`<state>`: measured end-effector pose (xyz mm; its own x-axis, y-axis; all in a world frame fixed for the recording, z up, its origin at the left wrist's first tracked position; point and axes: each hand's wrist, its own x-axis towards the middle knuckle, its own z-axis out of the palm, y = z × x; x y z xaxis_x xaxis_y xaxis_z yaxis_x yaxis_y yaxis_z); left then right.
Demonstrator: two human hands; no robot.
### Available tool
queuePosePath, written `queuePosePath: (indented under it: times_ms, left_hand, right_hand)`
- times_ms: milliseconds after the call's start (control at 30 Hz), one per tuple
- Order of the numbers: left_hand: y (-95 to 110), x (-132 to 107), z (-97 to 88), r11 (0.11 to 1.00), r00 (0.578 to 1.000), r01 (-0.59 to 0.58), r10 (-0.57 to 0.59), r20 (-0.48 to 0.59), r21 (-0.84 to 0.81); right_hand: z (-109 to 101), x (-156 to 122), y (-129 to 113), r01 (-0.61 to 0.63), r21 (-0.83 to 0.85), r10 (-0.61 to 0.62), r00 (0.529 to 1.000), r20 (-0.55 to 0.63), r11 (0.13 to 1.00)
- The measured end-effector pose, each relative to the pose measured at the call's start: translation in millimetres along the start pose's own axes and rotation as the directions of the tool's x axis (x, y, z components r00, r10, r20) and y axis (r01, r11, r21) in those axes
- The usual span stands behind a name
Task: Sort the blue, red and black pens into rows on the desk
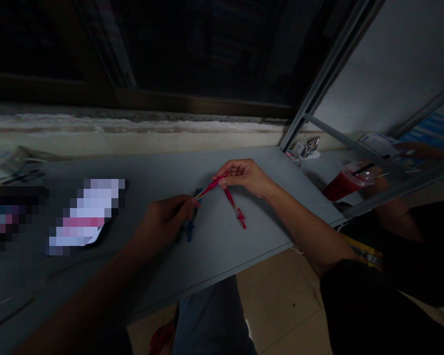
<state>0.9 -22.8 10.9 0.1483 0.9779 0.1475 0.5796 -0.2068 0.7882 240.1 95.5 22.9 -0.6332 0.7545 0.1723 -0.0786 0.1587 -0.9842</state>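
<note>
A red pen (pixel 211 187) with a clear section slants above the desk between my two hands. My left hand (pixel 172 213), in shadow, is closed on its lower end. The fingers of my right hand (pixel 246 176) pinch its upper red end. Just below the right fingertips, a second red pen (pixel 234 204) lies on the desk, its top end near or behind those fingers. Beside my left hand, blue pens (pixel 192 226) lie close together, partly hidden by the hand; a darker one among them is hard to make out.
On the left of the grey desk (pixel 259 217) is a lit phone-like screen (pixel 85 214), blurred out. A white box (pixel 3 162) stands at the back left. Past the metal frame (pixel 311 106) are a lidded cup of red drink (pixel 350 180), chargers (pixel 305 148) and another person's arm (pixel 392 207).
</note>
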Motion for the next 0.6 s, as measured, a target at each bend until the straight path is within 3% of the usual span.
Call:
queuePosePath:
  times_ms: [167, 300, 433, 600]
  left_hand:
    - [0.5, 0.5, 0.5, 1.000, 0.999, -0.017, 0.017, -0.029, 0.024]
    - [4.3, 1.5, -0.8, 0.999, 0.996, 0.028, -0.025, -0.087, 0.039]
    - [4.1, 2.2, -0.8, 0.999, 0.997, 0.024, -0.021, -0.070, 0.046]
    - [-0.2, 1.5, 0.0, 0.998, 0.996, 0.019, -0.015, -0.092, 0.052]
  right_hand:
    - [1.0, -2.1, 0.5, -0.097, -0.195, 0.095, 0.995, -0.018, 0.976]
    - [-2.3, -1.0, -1.4, -0.031, -0.154, 0.038, 0.998, 0.041, 0.988]
    - [-4.8, 0.8, 1.2, -0.110, -0.242, 0.118, 0.993, 0.020, 0.964]
    - [-4.5, 0.5, 0.4, -0.040, -0.173, 0.054, 0.995, 0.080, 0.984]
